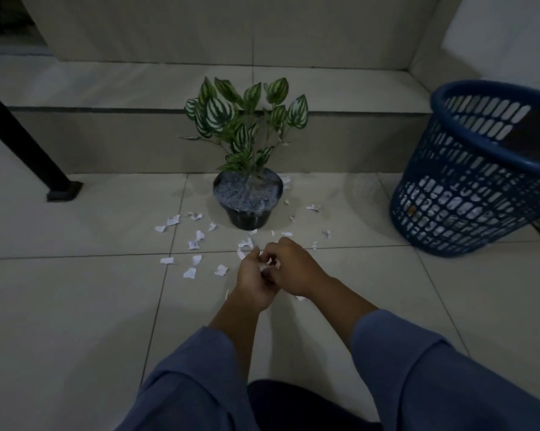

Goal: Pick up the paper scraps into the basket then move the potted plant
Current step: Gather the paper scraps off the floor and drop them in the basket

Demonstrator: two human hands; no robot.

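Gathering: left hand [253, 283], right hand [290, 269] pinch paper scraps [268, 265], seemingly; floor [76, 306] mid-tile; potted plant [247, 194] beyond; basket [467, 194] right

no readable text, faint print on paper scraps [193, 244] illegible

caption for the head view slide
Both hands gather paper scraps before the potted plant, blue basket alongside.

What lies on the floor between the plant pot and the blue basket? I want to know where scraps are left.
In the head view, a few small paper scraps lie on the tiles between the pot and the basket; nothing else.
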